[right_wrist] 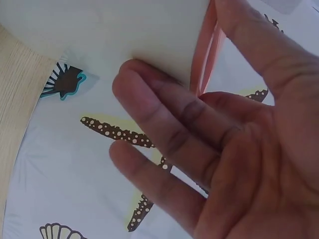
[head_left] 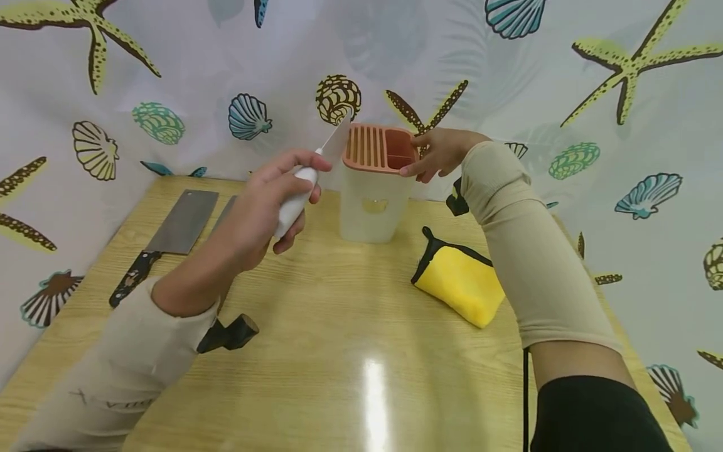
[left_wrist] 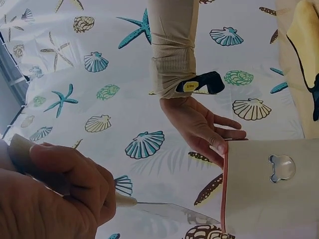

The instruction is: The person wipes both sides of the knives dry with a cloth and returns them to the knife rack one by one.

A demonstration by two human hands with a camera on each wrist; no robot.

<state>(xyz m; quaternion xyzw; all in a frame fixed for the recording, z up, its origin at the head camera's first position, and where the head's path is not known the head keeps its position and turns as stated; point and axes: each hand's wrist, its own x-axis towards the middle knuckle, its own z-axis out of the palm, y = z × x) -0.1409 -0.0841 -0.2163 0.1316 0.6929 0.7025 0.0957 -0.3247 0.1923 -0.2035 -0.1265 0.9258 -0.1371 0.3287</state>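
My left hand [head_left: 277, 204] grips a knife by its white handle [head_left: 296, 201]. The knife's blade [head_left: 339, 139] points up and away, its tip end beside the slotted side of the knife holder [head_left: 369, 216]. That holder is a pale, upright box with an orange-red slotted top [head_left: 366, 149] and an open compartment at its right. On the holder's right front corner, my right hand [head_left: 443, 154] holds the rim with thumb and index finger. The other fingers [right_wrist: 164, 134] of the right hand extend loosely along the side wall in the right wrist view.
A cleaver [head_left: 183, 223] with a black handle lies on the left of the wooden table [head_left: 339, 351], another blade partly hidden beside it. A yellow cloth [head_left: 460, 282] with black trim lies at right. Behind the table hangs a shell-patterned sheet [head_left: 294, 63].
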